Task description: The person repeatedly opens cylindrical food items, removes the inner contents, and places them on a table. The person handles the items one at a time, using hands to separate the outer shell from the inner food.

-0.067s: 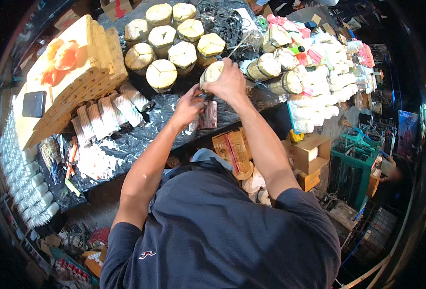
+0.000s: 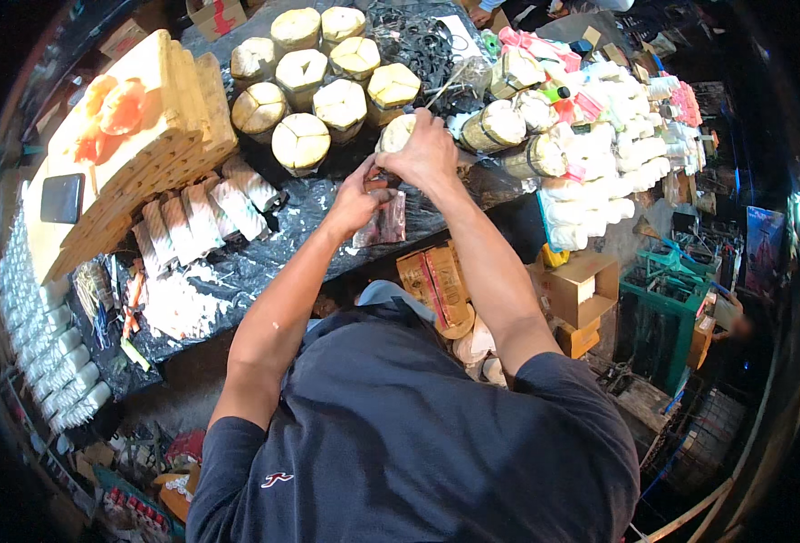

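My right hand (image 2: 427, 156) is wrapped round a short, pale-yellow cylindrical bundle (image 2: 396, 132) at the table's near middle. My left hand (image 2: 356, 199) is closed, its fingertips at the bundle's near left side by my right thumb; whatever they pinch is hidden. Below my left fingers lies a clear plastic pack with pinkish contents (image 2: 383, 223). Just beyond stand several similar bundles with pale tops, among them one with a three-way seam (image 2: 301, 142). To the right of my right hand, a dark-banded bundle (image 2: 494, 126) lies on its side.
A curved stack of yellow blocks (image 2: 178, 118) stands at left, bearing a phone (image 2: 62, 198) and orange plastic bags (image 2: 114, 107). Plastic-wrapped rolls (image 2: 202, 217) lie before it. Black straps (image 2: 415, 45) are heaped behind; white packs (image 2: 599, 167) pile up at right. Cardboard boxes (image 2: 581, 288) stand below.
My left fingertips have shifted slightly up toward my right thumb. The bundle stays in my right hand, and the whole view has moved a little.
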The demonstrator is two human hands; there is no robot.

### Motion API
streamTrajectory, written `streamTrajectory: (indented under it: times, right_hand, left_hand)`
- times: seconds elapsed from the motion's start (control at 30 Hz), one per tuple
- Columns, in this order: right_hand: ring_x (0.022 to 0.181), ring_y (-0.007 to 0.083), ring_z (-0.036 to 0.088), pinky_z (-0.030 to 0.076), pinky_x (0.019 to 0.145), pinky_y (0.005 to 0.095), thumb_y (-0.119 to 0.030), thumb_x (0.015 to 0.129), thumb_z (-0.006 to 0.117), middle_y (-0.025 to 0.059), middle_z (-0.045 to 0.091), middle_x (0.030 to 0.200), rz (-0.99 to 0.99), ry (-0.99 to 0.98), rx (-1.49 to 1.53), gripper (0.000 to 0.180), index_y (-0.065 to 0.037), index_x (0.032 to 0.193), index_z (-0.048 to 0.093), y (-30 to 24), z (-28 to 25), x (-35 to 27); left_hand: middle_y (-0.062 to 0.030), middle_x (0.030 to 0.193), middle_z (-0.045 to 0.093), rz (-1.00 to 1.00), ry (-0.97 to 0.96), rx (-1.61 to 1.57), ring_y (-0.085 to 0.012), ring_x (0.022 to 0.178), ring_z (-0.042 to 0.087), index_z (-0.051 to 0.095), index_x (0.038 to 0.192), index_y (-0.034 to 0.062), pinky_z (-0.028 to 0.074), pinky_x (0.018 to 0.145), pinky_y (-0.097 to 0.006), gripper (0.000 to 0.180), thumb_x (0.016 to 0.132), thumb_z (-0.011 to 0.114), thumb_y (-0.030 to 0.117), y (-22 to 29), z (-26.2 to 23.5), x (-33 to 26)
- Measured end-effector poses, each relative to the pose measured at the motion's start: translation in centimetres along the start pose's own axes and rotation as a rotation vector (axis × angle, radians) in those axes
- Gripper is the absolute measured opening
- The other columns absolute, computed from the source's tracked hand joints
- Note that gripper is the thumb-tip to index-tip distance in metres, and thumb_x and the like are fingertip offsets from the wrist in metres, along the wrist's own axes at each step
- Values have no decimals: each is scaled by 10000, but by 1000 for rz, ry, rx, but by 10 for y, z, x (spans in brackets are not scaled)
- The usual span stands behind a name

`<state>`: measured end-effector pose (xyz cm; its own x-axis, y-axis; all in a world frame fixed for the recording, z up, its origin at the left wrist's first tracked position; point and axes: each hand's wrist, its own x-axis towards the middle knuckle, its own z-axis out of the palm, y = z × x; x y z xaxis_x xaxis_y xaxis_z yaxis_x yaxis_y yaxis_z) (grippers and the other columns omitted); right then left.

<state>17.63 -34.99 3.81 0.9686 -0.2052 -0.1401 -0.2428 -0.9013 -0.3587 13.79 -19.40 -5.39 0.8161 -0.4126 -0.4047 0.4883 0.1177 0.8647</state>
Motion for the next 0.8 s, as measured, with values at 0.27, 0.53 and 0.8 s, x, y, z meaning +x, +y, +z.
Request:
streamTrajectory:
  times: [0.27, 0.53, 0.8]
  right_hand:
    - [1200, 487, 623, 539, 1028, 558, -537, 662, 920, 312, 556, 1367, -41, 105, 72, 1123, 30, 1508, 446, 28, 8, 19]
    - [1309, 383, 543, 418, 1040, 592, -426, 654, 917, 169, 568, 1452, -322, 219, -603, 993, -75, 1505, 545, 146, -88, 48]
    - [1154, 381, 572, 456, 1016, 484, -208, 608, 854, 207, 592, 1173, -539, 63, -682, 759, -29, 1288, 567, 143, -79, 34]
  left_hand:
    - [-67, 1292, 679, 182, -49, -125, -190, 1160, 670, 563, 1413, 14, 581, 986, -368, 504, 931, 695, -55, -23, 11, 78]
    - [-118, 1318, 703, 90, 12, 50, -190, 1157, 677, 449, 1576, -4, 566, 967, -354, 820, 856, 840, 39, -11, 14, 61]
    - [-259, 1387, 677, 100, 17, 570, -330, 1244, 690, 504, 1532, -38, 545, 1058, -414, 770, 876, 837, 190, -12, -23, 7]
